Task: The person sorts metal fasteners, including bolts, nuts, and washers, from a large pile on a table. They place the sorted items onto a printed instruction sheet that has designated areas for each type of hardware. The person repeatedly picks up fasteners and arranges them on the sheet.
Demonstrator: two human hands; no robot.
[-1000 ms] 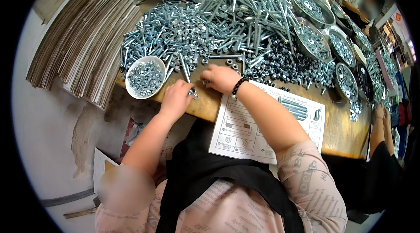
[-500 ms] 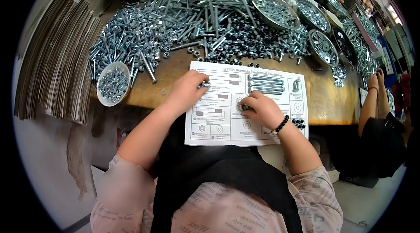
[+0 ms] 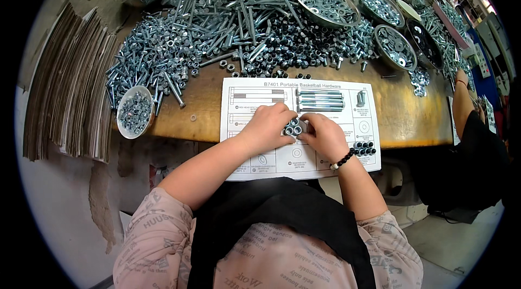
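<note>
Both hands met over the sheet (image 3: 239,126): the left hand (image 3: 266,126) and right hand (image 3: 324,136) pinched a cluster of nuts (image 3: 293,127) between fingertips, apparently to set them in one printed cell. Bolts (image 3: 319,101) already lay above; loose hardware (image 3: 217,23) was heaped behind.

Both hands, left hand (image 3: 269,124) and right hand (image 3: 324,136), now meet on the white printed parts sheet (image 3: 342,126), pinching a cluster of small silver hex nuts (image 3: 293,127) between them.

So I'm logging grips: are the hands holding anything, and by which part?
Both the left hand and the right hand press their fingertips against the outer sides of a small cluster of nuts on the printed sheet.
</note>
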